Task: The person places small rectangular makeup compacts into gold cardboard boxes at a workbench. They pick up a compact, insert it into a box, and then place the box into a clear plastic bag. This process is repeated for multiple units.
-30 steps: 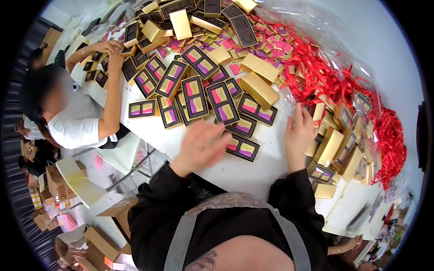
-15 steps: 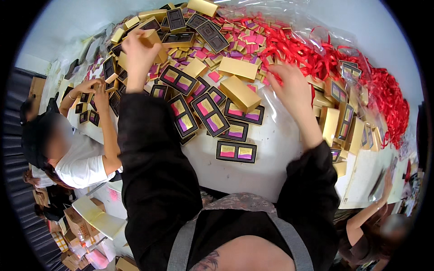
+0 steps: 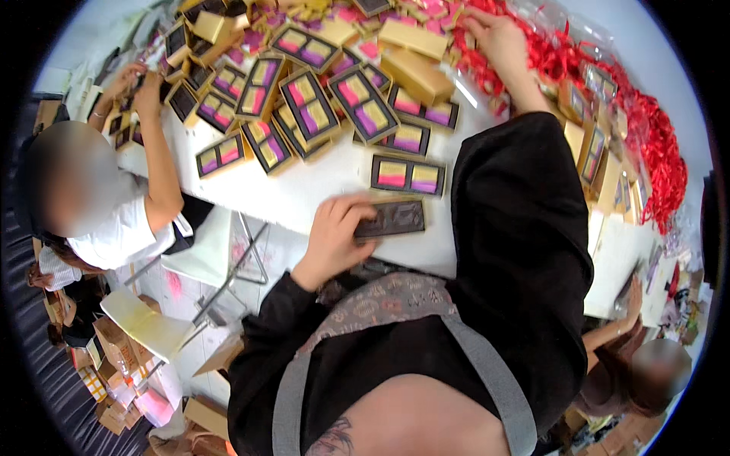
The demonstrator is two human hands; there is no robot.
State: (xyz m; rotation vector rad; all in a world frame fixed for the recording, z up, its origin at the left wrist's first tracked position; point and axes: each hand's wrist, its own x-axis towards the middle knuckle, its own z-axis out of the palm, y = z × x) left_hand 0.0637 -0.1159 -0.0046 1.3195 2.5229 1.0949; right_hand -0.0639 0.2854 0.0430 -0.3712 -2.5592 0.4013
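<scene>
Near the table's front edge my left hand [image 3: 334, 235] is closed around the left end of a small open box [image 3: 399, 219] with a dark, unfilled two-part insert. Just beyond it lies a filled box [image 3: 408, 175], holding one pink-and-gold and one purple-and-gold packet. My right hand [image 3: 498, 47] is stretched far out, fingers apart, over the loose packets [image 3: 426, 9] beside the red ribbons. No held thing shows in it. Several more filled boxes [image 3: 308, 102] lie overlapping in the middle, with gold lids [image 3: 418, 74] behind them.
A heap of red ribbon [image 3: 654, 175] runs along the right, beside gold boxes [image 3: 604, 171] and clear plastic. Unfilled boxes [image 3: 182, 99] crowd the far left. A co-worker in a white shirt [image 3: 125, 216] works at left; another person's arm [image 3: 620, 323] shows at lower right.
My left hand has come from the far-left pile to the front edge, bringing the unfilled box. The right hand has reached farther out toward the loose packets. The view has shifted.
</scene>
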